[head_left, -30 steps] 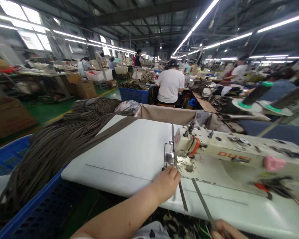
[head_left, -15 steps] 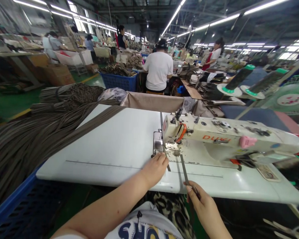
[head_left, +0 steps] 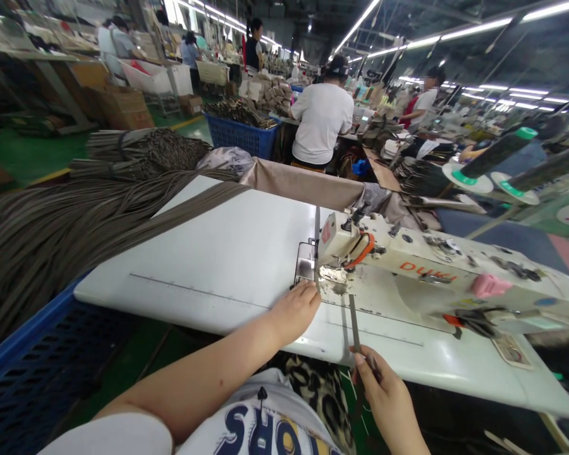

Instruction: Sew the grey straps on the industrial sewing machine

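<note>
My left hand (head_left: pixel 296 311) rests on the white sewing table, its fingers bent together over a narrow grey-brown strap (head_left: pixel 317 230) at the needle area of the sewing machine (head_left: pixel 410 265). The strap runs from the table's far edge along the left of the machine head; its near end is hidden under my fingers. My right hand (head_left: pixel 384 385) is closed on a second strap (head_left: pixel 354 322) at the table's front edge. This one's free end points up towards the machine, and its other part hangs below my hand. A small dark, slim thing shows between the right fingers, too unclear to name.
A thick bundle of straps (head_left: pixel 76 218) lies on the left, partly over the table (head_left: pixel 208 234). Below it stands a blue crate (head_left: pixel 52 341). Thread cones (head_left: pixel 497 155) stand behind the machine. Ahead sits a co-worker in white (head_left: pixel 323 117) beside another blue basket (head_left: pixel 244 136).
The camera view has tilted down and turned to the left. The strap end that stuck out below my left fingers is now out of sight. My right hand keeps its grip.
</note>
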A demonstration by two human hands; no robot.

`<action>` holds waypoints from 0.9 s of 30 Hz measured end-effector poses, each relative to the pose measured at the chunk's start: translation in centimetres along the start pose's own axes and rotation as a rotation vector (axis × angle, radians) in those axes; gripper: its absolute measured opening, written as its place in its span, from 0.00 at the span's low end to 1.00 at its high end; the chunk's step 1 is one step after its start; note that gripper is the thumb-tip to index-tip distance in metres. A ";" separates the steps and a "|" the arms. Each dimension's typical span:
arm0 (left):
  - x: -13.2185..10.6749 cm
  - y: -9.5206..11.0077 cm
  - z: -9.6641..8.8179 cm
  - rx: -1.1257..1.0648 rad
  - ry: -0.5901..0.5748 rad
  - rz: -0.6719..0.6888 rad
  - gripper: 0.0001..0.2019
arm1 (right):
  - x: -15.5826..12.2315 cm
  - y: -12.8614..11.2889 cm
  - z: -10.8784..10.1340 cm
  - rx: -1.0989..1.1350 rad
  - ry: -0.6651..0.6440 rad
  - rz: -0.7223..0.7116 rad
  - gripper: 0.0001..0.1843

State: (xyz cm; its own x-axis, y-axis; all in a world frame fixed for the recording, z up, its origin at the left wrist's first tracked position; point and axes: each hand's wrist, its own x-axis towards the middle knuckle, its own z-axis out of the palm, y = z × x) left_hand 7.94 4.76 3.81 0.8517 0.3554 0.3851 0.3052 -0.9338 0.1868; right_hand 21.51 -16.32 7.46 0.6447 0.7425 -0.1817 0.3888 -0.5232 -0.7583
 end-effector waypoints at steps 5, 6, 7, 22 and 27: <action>0.3 -0.8 0.6 -0.086 0.057 -0.086 0.14 | 0.4 0.0 -0.2 -0.012 -0.047 0.012 0.35; 0.5 -1.0 0.7 -0.102 0.059 -0.105 0.14 | 0.6 0.1 -0.2 -0.016 -0.055 0.018 0.35; 0.6 -1.1 0.7 -0.119 0.057 -0.125 0.14 | 0.7 0.1 -0.2 -0.018 -0.058 0.021 0.35; 1.9 -2.4 0.3 -0.331 -0.052 -0.284 0.17 | 1.2 -0.2 0.7 0.043 -0.038 -0.039 0.28; 3.3 -4.5 1.4 -0.489 -0.015 -0.337 0.15 | 1.8 0.0 1.6 0.048 0.000 -0.098 0.29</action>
State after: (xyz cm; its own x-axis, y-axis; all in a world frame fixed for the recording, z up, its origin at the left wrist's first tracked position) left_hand 9.95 10.10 2.99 0.7490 0.6251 0.2197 0.3316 -0.6407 0.6925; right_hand 21.55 -14.31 6.16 0.6049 0.7893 -0.1053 0.4178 -0.4271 -0.8019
